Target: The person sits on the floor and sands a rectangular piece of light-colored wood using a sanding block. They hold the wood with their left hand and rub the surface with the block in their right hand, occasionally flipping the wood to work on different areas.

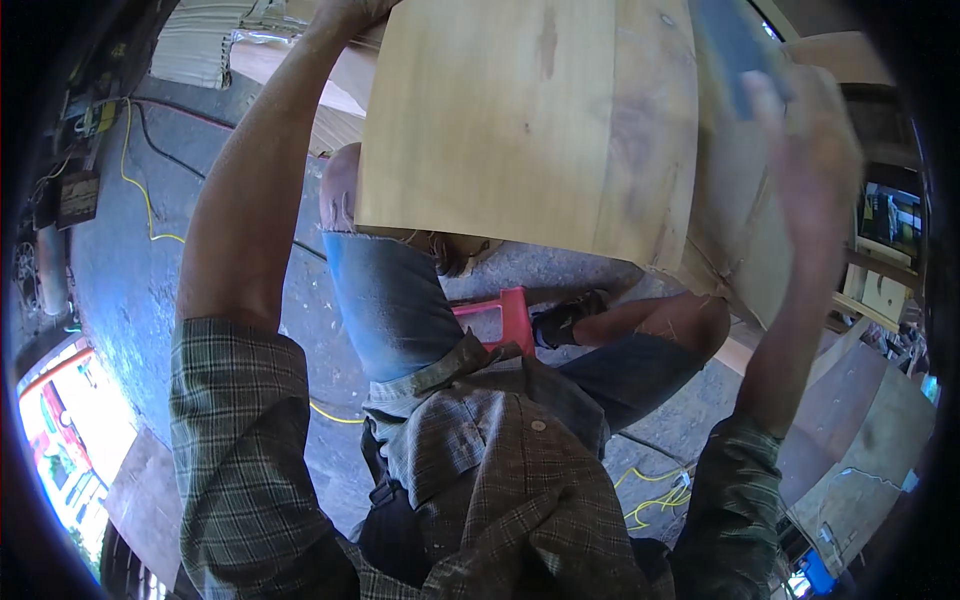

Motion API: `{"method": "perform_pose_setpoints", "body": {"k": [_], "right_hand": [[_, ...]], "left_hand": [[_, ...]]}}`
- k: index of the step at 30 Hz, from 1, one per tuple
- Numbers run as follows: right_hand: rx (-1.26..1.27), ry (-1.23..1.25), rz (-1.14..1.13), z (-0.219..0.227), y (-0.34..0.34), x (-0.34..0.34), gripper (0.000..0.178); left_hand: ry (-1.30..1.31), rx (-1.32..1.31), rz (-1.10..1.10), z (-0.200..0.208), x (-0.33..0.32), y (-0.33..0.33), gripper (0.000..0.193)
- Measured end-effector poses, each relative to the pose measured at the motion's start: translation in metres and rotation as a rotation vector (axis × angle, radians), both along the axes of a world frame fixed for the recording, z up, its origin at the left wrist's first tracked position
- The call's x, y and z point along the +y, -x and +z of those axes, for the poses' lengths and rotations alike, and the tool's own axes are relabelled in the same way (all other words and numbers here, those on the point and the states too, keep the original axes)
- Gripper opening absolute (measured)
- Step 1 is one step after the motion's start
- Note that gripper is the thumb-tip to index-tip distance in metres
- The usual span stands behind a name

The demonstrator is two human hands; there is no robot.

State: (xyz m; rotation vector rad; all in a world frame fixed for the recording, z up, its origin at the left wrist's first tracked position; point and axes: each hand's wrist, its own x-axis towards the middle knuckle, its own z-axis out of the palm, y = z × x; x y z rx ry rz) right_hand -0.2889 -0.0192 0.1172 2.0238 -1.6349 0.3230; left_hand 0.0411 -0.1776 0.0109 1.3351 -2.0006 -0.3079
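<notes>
A pale wooden panel (pixel 500 120) with visible grain and small knots stands tilted in front of me, above my knees. My left hand (pixel 352 10) is at its far left edge, cut off by the top of the picture, and its fingers are hidden. Along the panel's right side, my right hand (pixel 815 140) is smeared by motion. Its thumb lies over a blurred, flat blue-grey piece (pixel 728 50), which the hand holds against the wood. A second wooden face (pixel 735 190) continues beyond the panel's right edge.
A red plastic stool (pixel 510 318) stands between my legs on the grey concrete floor (pixel 130 270). Yellow cord (pixel 650 490) lies on the floor at the lower right, with more cables at the left. Folded cardboard (pixel 195 45) rests at the upper left; boards (pixel 840 440) lean at the right.
</notes>
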Motion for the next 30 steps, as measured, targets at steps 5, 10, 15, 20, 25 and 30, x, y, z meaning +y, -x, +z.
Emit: {"method": "perform_pose_setpoints", "body": {"k": [5,10,15,20,25,30], "right_hand": [[-0.450,-0.212,0.333,-0.049,-0.047,0.003,0.029],[-0.337,-0.187,0.580,-0.083,-0.084,-0.017,0.033],[-0.382,-0.242,0.530,-0.077,-0.106,0.022,0.041],[-0.329,-0.147,0.278,-0.091,-0.114,-0.002,0.035],[-0.272,-0.157,0.183,-0.091,-0.124,-0.003,0.034],[-0.166,-0.043,0.006,-0.089,-0.124,-0.042,0.033]], "left_hand": [[-0.033,0.059,0.003,-0.007,-0.005,0.016,0.050],[-0.051,0.066,0.001,-0.004,-0.004,0.011,0.052],[0.034,-0.063,0.099,-0.018,-0.009,0.008,0.054],[0.011,-0.047,0.069,-0.012,-0.006,0.009,0.053],[-0.030,0.011,0.040,-0.010,-0.002,0.005,0.049],[0.046,-0.014,0.063,-0.012,-0.003,0.010,0.047]]}}
